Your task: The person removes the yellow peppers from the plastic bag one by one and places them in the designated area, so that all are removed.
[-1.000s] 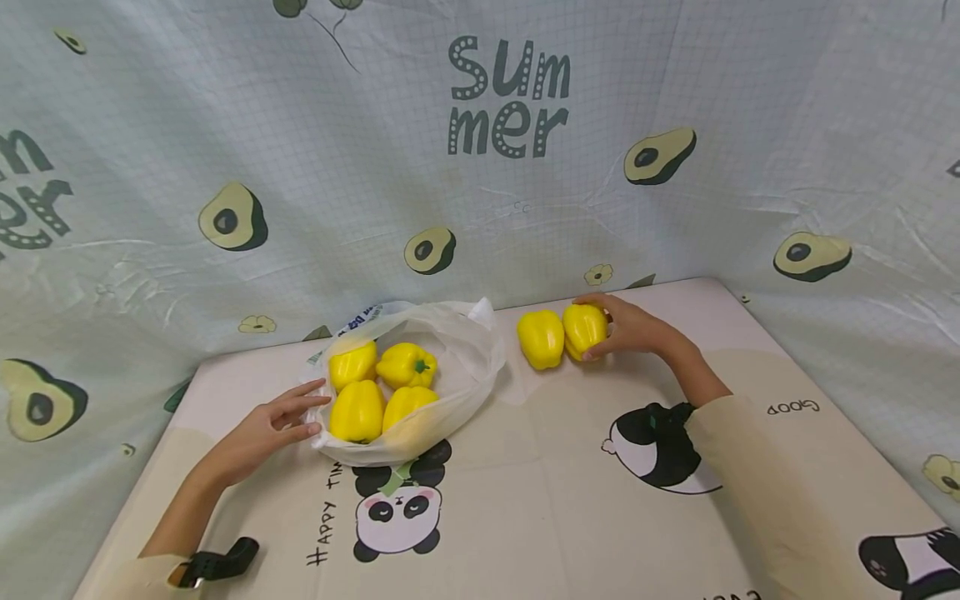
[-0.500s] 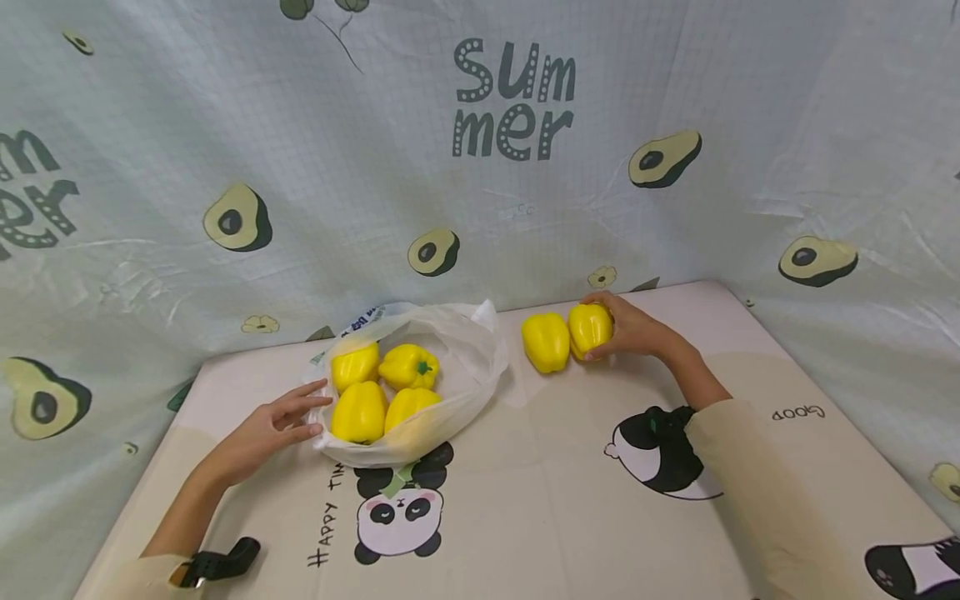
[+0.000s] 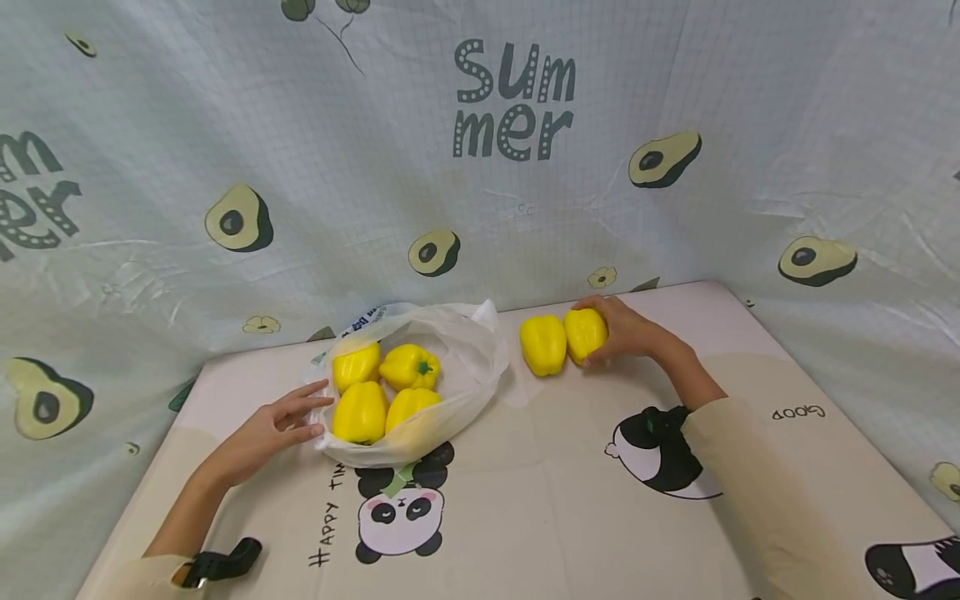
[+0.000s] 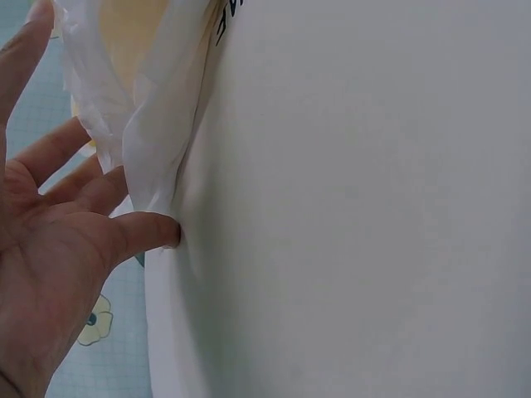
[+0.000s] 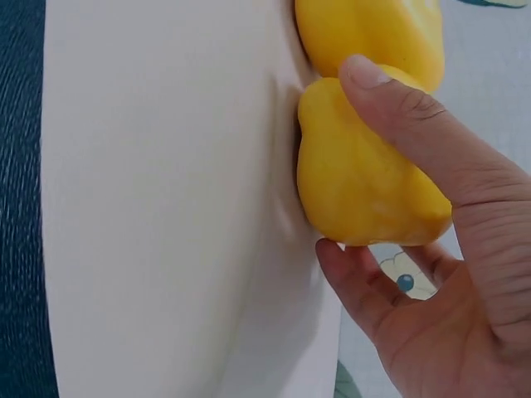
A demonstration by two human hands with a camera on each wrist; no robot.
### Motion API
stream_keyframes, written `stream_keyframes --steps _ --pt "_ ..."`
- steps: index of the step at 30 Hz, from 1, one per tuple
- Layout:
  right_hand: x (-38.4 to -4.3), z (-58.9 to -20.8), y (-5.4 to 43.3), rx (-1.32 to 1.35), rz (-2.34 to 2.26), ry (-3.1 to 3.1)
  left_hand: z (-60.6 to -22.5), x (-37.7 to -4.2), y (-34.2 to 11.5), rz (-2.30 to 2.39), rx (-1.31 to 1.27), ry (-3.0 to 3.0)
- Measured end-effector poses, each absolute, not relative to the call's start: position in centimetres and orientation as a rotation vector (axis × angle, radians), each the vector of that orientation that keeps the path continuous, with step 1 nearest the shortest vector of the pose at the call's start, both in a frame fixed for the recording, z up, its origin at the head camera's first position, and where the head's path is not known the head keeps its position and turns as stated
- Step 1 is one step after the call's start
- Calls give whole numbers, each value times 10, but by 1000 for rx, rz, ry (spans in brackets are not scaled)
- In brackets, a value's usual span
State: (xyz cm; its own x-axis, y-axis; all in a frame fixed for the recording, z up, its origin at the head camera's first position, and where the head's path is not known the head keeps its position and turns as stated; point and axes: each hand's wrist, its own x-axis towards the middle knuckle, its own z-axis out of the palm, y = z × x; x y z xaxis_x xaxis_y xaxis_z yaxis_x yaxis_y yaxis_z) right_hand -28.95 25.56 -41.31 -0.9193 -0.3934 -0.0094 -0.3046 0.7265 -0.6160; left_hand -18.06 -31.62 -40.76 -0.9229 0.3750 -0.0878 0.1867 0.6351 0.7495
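Note:
My right hand (image 3: 626, 327) holds a yellow bell pepper (image 3: 585, 335) at the back of the table, its thumb on one side and fingers on the other. In the right wrist view the thumb lies across this pepper (image 5: 373, 174), and fingertips meet its lower edge. Close beside it on the left stands a second yellow bell pepper (image 3: 543, 345). My left hand (image 3: 258, 433), fingers loosely spread, touches the left side of a white plastic bag (image 3: 468, 367). Several yellow bell peppers (image 3: 360, 412) lie inside the open bag. In the left wrist view, thumb and fingertips rest against the bag (image 4: 158, 141).
The table (image 3: 525, 500) has a pale cover printed with pandas (image 3: 401, 521) and lettering. Behind it hangs a light curtain (image 3: 337, 167) with avocado prints, close to the table's back edge. A black strap (image 3: 225, 562) sits at the left wrist.
The right hand and its bell pepper have shifted slightly left and nearer, and the neighbouring pepper has moved a little too. The left hand and the bag stay put.

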Motion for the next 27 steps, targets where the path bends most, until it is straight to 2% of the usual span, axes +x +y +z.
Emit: stream_keyframes --steps 12,27 --pt "-275 -407 257 -579 -951 2716 -405 -180 -317 1164 456 2622" --pt "-275 -406 259 -636 -931 2756 -405 -179 -316 1180 463 2614"
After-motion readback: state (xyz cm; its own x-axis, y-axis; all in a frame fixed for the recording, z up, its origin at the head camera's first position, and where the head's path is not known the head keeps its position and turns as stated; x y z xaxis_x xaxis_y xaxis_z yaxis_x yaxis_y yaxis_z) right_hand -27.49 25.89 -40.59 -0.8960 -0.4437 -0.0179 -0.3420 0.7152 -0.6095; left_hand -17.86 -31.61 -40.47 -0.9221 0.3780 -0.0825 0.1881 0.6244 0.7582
